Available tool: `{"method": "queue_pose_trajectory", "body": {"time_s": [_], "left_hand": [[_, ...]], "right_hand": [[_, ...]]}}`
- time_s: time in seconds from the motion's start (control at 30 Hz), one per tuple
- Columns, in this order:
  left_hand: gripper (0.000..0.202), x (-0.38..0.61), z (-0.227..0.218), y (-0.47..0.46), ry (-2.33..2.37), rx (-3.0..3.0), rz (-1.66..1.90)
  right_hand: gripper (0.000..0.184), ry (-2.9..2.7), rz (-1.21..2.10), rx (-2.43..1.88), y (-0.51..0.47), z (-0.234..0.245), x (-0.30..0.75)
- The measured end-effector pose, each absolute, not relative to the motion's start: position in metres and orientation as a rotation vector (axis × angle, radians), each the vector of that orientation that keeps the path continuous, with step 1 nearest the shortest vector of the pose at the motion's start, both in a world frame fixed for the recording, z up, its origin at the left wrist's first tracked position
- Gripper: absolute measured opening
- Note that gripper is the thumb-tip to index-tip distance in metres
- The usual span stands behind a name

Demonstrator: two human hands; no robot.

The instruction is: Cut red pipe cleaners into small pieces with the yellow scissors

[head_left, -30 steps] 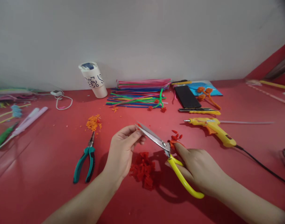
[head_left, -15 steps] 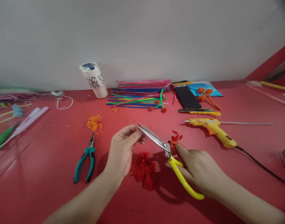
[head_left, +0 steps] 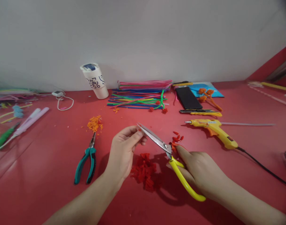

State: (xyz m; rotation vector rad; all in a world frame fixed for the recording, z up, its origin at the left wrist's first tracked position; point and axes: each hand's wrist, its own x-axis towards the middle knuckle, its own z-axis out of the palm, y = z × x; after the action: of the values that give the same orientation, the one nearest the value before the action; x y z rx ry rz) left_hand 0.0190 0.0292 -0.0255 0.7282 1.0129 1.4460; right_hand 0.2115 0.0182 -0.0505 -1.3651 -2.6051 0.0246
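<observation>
My right hand (head_left: 196, 167) grips a pair of scissors (head_left: 157, 140) with yellow handles, blades pointing up and left. The blade tips lie against the fingertips of my left hand (head_left: 124, 148). Thumb and forefinger of that hand pinch a small red piece (head_left: 138, 128), mostly hidden by the fingers and too small to make out well. Below, between both hands, lies a heap of red cut pieces (head_left: 145, 172), fuzzy like pipe cleaner. A few small red bits (head_left: 177, 137) sit beyond my right hand, close to the scissors' pivot.
Teal-handled pliers (head_left: 86, 162) and orange clippings (head_left: 94, 123) lie to the left. At the back are a white tumbler (head_left: 96, 81), pipe cleaners (head_left: 135, 98) and a phone (head_left: 189, 97). A yellow glue gun (head_left: 213, 129) with its cord lies right, near a utility knife (head_left: 200, 112).
</observation>
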Motion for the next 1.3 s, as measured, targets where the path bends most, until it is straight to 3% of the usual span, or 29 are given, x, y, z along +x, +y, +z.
{"method": "queue_pose_trajectory", "body": {"time_s": [0.43,0.53,0.63,0.83,1.03,1.3], "left_hand": [[0.004,0.018,-0.026,0.029,1.0,0.721,1.451],[0.004,0.018,-0.027,0.028,0.993,0.728,1.441],[0.002,0.02,-0.026,0.026,0.964,0.719,1.377],[0.008,0.027,-0.024,0.018,0.854,0.795,0.986],[0.008,0.031,-0.025,0.013,0.843,0.828,0.771],[0.009,0.036,-0.026,0.013,1.03,0.938,0.857]], "right_hand": [[0.033,-2.602,-0.011,-1.429,0.018,-0.052,0.214],[0.033,-2.55,0.19,-1.531,0.02,-0.048,0.212],[0.032,-2.376,0.602,-1.564,0.022,-0.038,0.207],[0.026,-1.656,1.364,-1.361,0.025,-0.026,0.193],[0.026,-1.471,1.62,-1.14,0.028,-0.034,0.191],[0.012,-1.494,1.562,-1.264,0.023,-0.026,0.189]]}}
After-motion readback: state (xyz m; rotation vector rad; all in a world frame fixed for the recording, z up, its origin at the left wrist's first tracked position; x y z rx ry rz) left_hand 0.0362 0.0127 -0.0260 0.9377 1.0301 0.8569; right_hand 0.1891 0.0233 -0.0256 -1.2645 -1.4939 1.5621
